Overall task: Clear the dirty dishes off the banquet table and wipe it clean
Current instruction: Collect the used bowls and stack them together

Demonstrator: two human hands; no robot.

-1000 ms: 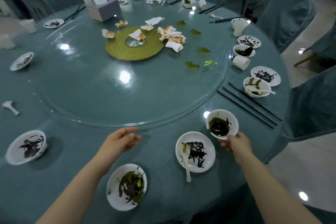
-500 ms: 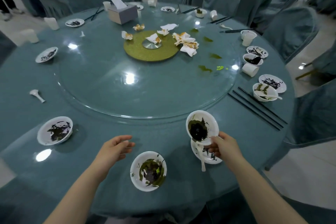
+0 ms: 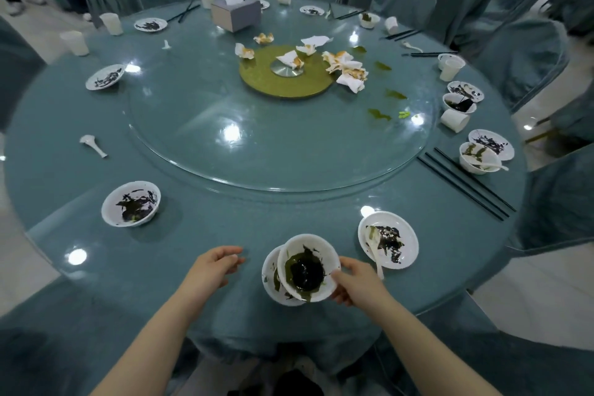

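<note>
Big round banquet table [image 3: 225, 309] in teal cloth fills the view, covered chairs [image 3: 520, 55] packed round the far and right sides, and the glass turntable [image 3: 257, 138] takes up its middle with crumpled napkins [image 3: 348, 69] round the green centre disc [image 3: 283, 80]. Both forearms reach in from the near edge. Right hand [image 3: 355, 281] grips a white bowl [image 3: 308, 267] by its right rim, thumb on top, fingers curled underneath, the bowl tipped toward the camera with dark-green leftovers pooled inside. It sits right over a second bowl [image 3: 270, 276], overlapping it; whether they touch, I can't tell. Left hand [image 3: 212, 268] hovers just left of the pair, palm down, fingers relaxed and slightly apart, holding nothing.

Half a second ago that bowl was up over the plate with the spoon; now it has swung left, and the plate [image 3: 398, 244] lies uncovered to the right, white spoon [image 3: 374, 249] across it.

Bare cloth stretches between the left hand and the dirty bowl [image 3: 131, 202] further left. Black chopsticks [image 3: 466, 183] lie well off to the right by the rim.
</note>
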